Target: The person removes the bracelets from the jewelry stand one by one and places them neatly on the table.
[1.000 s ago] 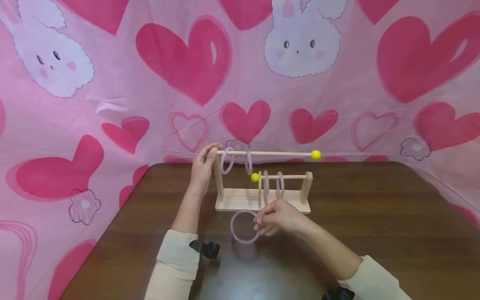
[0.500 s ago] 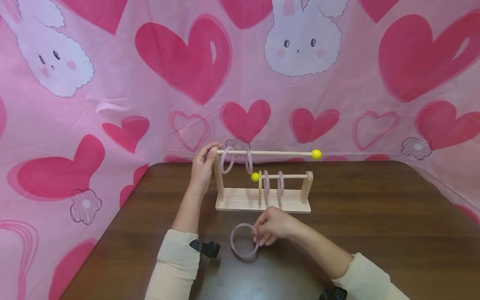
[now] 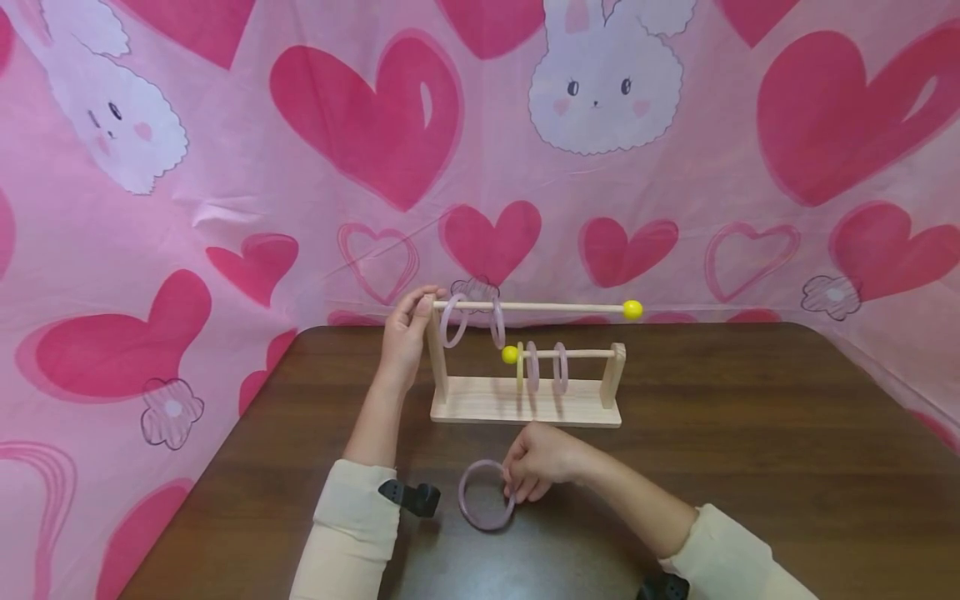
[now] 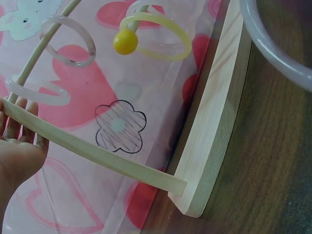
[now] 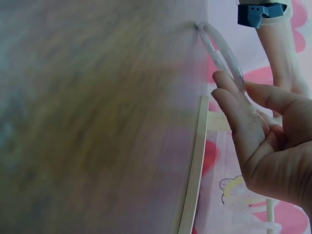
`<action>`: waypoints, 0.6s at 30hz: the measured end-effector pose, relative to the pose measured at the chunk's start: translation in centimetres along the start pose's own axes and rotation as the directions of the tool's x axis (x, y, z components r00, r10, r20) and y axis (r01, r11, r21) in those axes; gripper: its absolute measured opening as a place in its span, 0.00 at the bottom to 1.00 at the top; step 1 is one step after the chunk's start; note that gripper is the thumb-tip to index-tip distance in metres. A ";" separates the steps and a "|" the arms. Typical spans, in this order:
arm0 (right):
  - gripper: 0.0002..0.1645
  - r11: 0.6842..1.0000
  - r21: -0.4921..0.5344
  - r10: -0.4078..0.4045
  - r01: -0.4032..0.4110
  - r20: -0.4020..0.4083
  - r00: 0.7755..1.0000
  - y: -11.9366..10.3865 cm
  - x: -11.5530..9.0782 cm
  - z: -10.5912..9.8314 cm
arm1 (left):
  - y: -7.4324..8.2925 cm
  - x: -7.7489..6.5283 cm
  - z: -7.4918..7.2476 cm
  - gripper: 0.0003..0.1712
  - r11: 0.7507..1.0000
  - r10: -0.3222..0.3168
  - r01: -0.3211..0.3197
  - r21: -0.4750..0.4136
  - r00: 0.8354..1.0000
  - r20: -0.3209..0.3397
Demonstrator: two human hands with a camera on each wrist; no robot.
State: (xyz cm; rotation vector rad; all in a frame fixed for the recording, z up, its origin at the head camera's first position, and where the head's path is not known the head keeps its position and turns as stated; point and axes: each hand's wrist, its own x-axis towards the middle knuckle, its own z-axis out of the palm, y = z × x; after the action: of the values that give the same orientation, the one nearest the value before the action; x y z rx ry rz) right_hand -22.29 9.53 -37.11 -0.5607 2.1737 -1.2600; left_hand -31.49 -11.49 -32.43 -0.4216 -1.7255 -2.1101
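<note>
My left hand point(image 3: 402, 340) holds the top of the left post of a pale wooden ring stand point(image 3: 480, 400), its thumb on the near side. Two translucent lilac rings, one of them this ring point(image 3: 498, 323), hang on the long upper rod. A yellow ring point(image 3: 520, 367) and two lilac rings hang on the short lower rod. In front of the stand, my right hand point(image 3: 546, 462) pinches another lilac ring point(image 3: 487, 527) between thumb and fingers. That ring point(image 5: 229, 53) is low over the table in the right wrist view; its far edge seems to meet the tabletop.
The stand is on a dark brown wooden table point(image 3: 735, 450). Yellow balls cap the free ends of the upper rod point(image 3: 562, 307) and the lower rod point(image 3: 585, 354). Behind the table hangs a pink cloth point(image 3: 480, 167) with hearts and rabbits.
My right hand has come down and nearer to me, lowering the lilac ring toward the table in front of the stand. My left hand and the stand have stayed in place.
</note>
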 end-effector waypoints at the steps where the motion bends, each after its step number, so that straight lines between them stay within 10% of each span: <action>1: 0.09 1.000 -0.002 -0.002 0.002 0.000 1.000 0.0 0.0 0.0 | 0.0 0.0 0.0 0.17 1.000 -0.001 0.001 -0.003 1.000 -0.001; 18: 0.10 0.999 0.017 0.033 -0.032 -0.036 0.999 0.4 -0.1 0.0 | -0.2 -0.1 -0.1 0.17 1.000 0.011 -0.011 -0.009 1.000 0.012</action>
State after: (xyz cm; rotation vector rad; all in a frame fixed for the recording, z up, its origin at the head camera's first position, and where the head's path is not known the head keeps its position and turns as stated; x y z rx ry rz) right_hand -22.27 9.79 -37.48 -0.4975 2.1912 -1.2786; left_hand -31.54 -11.57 -32.66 -0.4464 -1.7165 -2.1124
